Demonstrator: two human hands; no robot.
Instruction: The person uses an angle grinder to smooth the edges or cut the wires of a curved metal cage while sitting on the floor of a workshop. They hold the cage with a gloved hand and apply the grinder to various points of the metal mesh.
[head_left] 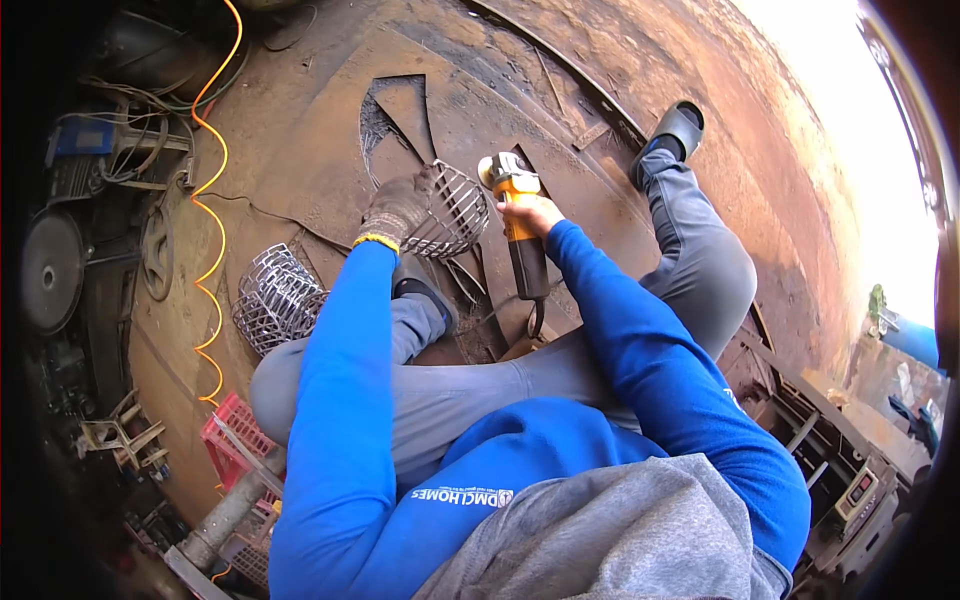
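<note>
My left hand (396,208), in a dark work glove with a yellow cuff, is closed on the edge of a curved metal grid (460,215) of crossed bars. The grid is tilted above the floor plates. In my bare right hand (537,212) is a yellow and black angle grinder (527,262), gripped round its yellow body. Its head is up, close to the grid's right side, with a small gap between them. Whether the disc turns cannot be made out. Left of my left forearm lies a pile of similar metal grids (278,300).
Rusty steel plates (310,130) cover the floor, one with a cut-out opening. An orange coiled hose (220,220) hangs down at the left, near machinery and a round disc (52,270). A red plastic crate (238,440) stands at the lower left. Metal frames (800,430) lie at the right.
</note>
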